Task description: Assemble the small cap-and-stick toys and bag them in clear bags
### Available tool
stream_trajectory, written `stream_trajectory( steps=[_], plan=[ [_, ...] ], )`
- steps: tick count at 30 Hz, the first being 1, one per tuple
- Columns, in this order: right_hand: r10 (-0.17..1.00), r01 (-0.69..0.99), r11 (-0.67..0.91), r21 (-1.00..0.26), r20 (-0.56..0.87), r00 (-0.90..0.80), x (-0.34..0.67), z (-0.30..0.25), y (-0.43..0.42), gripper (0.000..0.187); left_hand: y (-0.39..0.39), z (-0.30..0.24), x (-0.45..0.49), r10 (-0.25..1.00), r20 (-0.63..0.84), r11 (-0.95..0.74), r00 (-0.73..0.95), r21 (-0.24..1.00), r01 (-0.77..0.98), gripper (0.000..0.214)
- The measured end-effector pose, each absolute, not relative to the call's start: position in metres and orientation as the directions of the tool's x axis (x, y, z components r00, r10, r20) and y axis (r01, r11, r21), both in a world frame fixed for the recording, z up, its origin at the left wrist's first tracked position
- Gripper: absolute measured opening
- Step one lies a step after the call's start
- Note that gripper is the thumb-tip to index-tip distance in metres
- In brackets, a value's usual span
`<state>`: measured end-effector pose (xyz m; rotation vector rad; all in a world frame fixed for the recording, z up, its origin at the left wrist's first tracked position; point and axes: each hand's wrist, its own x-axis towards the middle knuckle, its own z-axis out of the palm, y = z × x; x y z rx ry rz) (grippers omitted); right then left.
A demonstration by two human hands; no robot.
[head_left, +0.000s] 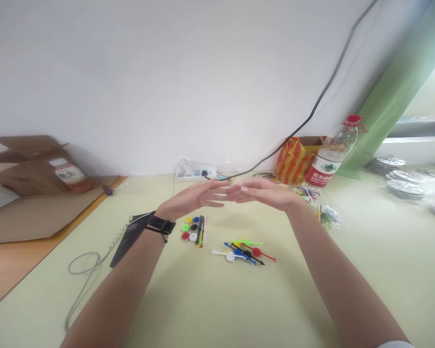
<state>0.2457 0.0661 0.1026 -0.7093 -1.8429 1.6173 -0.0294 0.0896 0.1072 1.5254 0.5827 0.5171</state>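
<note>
My left hand (pixel 197 197) and my right hand (pixel 264 192) are raised above the pale green table (pixel 210 299), fingers stretched out flat, fingertips overlapping in the middle. Neither holds anything. A black watch band sits on my left wrist. Below the hands lies a small group of coloured plastic discs and sticks (pixel 194 229). To its right lies a loose pile of coloured plastic pins with round heads (pixel 243 250).
A dark phone (pixel 128 238) and a grey cable (pixel 83 270) lie at the left. A power strip (pixel 195 171), a striped orange bag (pixel 292 159) and a water bottle (pixel 331 157) stand at the back wall. Cardboard (pixel 39 193) with a small bottle lies far left; stacked white discs (pixel 402 179) far right.
</note>
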Motion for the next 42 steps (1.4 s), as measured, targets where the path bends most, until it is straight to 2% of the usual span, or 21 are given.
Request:
stream_trajectory(
  steps=[5, 8, 11, 14, 15, 17, 19, 21, 23, 25, 27, 29, 33, 36, 39, 42],
  plan=[
    [0.557, 0.034, 0.075, -0.997, 0.014, -0.831, 0.245, 0.100, 0.064, 0.058, 0.085, 0.105, -0.024, 0.493, -0.046, 0.030, 0.869, 0.999, 0.035, 0.059],
    [0.489, 0.044, 0.025, -0.999, -0.027, -0.872, 0.243, 0.098, 0.064, 0.072, 0.084, 0.106, -0.022, 0.460, -0.046, 0.000, 0.887, 0.999, 0.052, 0.060],
    [0.467, 0.039, -0.035, -0.999, -0.051, -0.883, 0.242, 0.096, 0.063, 0.084, 0.086, 0.108, -0.024, 0.547, -0.047, -0.056, 0.836, 0.994, 0.093, 0.063],
    [0.504, 0.021, -0.069, -0.997, -0.053, -0.862, 0.244, 0.097, 0.064, 0.081, 0.090, 0.111, -0.027, 0.769, 0.082, -0.236, 0.634, 0.958, 0.162, 0.063],
    [0.531, 0.004, -0.078, -0.997, -0.045, -0.846, 0.244, 0.097, 0.065, 0.079, 0.091, 0.112, -0.027, 0.824, 0.163, -0.323, 0.543, 0.922, 0.212, 0.062],
    [0.580, -0.036, -0.098, -0.994, -0.027, -0.814, 0.246, 0.097, 0.066, 0.075, 0.089, 0.114, -0.026, 0.847, 0.335, -0.486, 0.413, 0.803, 0.346, 0.057],
    [0.610, -0.069, -0.128, -0.989, -0.023, -0.792, 0.247, 0.095, 0.068, 0.072, 0.083, 0.114, -0.020, 0.782, 0.480, -0.623, 0.398, 0.633, 0.460, 0.053],
    [0.635, -0.086, -0.166, -0.982, -0.040, -0.772, 0.245, 0.092, 0.070, 0.070, 0.073, 0.113, -0.010, 0.669, 0.572, -0.738, 0.475, 0.435, 0.516, 0.058],
    [0.658, -0.103, -0.221, -0.970, -0.071, -0.750, 0.241, 0.089, 0.073, 0.067, 0.063, 0.109, 0.003, 0.565, 0.575, -0.813, 0.591, 0.265, 0.519, 0.073],
    [0.679, -0.159, -0.285, -0.945, -0.082, -0.730, 0.235, 0.086, 0.074, 0.066, 0.055, 0.101, 0.014, 0.511, 0.546, -0.838, 0.664, 0.143, 0.527, 0.093],
    [0.702, -0.247, -0.350, -0.903, -0.078, -0.708, 0.228, 0.083, 0.076, 0.064, 0.051, 0.093, 0.022, 0.500, 0.498, -0.837, 0.708, 0.068, 0.543, 0.108],
    [0.721, -0.301, -0.404, -0.864, -0.099, -0.686, 0.221, 0.083, 0.076, 0.064, 0.052, 0.086, 0.025, 0.506, 0.472, -0.825, 0.722, 0.021, 0.565, 0.110],
    [0.723, -0.264, -0.451, -0.852, -0.175, -0.669, 0.214, 0.083, 0.076, 0.064, 0.059, 0.079, 0.022, 0.538, 0.459, -0.790, 0.707, -0.019, 0.613, 0.086],
    [0.717, -0.242, -0.408, -0.880, -0.145, -0.682, 0.217, 0.084, 0.077, 0.060, 0.064, 0.079, 0.016, 0.567, 0.430, -0.779, 0.703, 0.003, 0.627, 0.079],
    [0.738, -0.184, -0.315, -0.931, -0.119, -0.664, 0.227, 0.087, 0.078, 0.055, 0.072, 0.079, 0.005, 0.610, 0.389, -0.763, 0.691, 0.054, 0.644, 0.084],
    [0.849, 0.017, -0.128, -0.992, -0.119, -0.515, 0.241, 0.092, 0.078, 0.049, 0.085, 0.081, -0.015, 0.672, 0.321, -0.728, 0.667, 0.122, 0.675, 0.085]
  ],
)
